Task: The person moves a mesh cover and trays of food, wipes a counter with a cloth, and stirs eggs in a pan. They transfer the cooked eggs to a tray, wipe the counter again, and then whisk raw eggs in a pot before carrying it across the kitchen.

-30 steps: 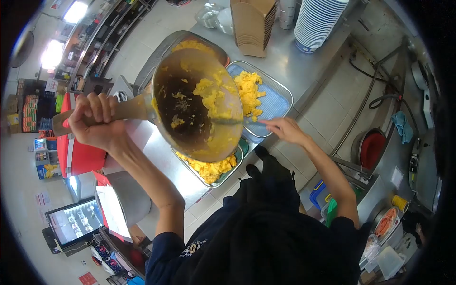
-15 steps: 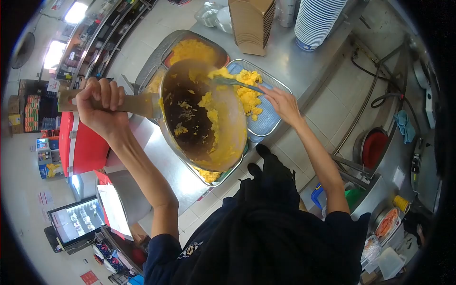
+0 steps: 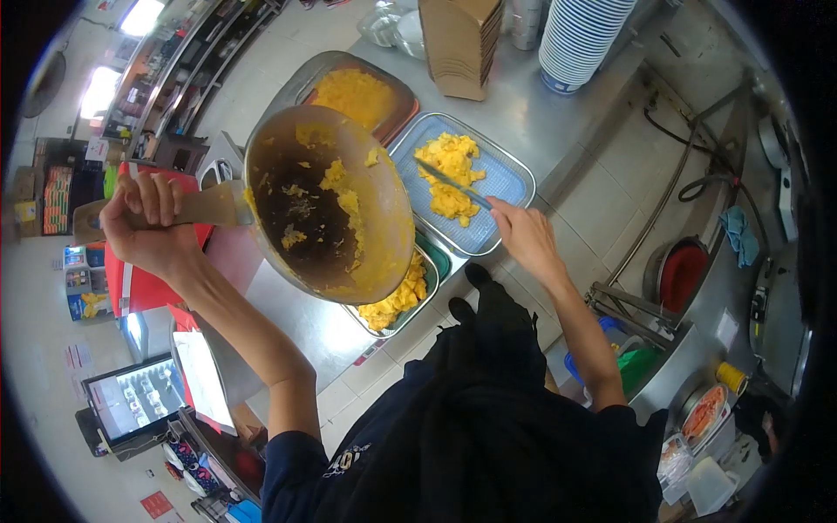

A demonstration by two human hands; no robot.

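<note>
My left hand (image 3: 157, 213) is wrapped round the handle of a large wok (image 3: 327, 205), tilted so its inside faces me. Bits of yellow scrambled egg cling to its browned inner surface. In my right hand (image 3: 526, 237) is a grey spatula (image 3: 455, 186), its blade at the egg (image 3: 452, 155) heaped in a blue-lined wire tray (image 3: 510, 179). A second tray of egg (image 3: 399, 296) shows partly under the wok's near rim. Beyond the wok sits a container (image 3: 405, 96) of finely broken yellow food (image 3: 356, 94).
Stacked brown cartons (image 3: 458, 44) and a tall stack of paper cups (image 3: 582, 39) stand at the back of the steel table (image 3: 523, 109). A red box (image 3: 144, 261) is on the left, with a screen (image 3: 139, 397) below it. A red-lined pot (image 3: 683, 275) sits at right.
The wok has moved left, away from the blue-lined tray, uncovering more of the trays. The spatula has left the wok's rim and come down to the egg in the tray.
</note>
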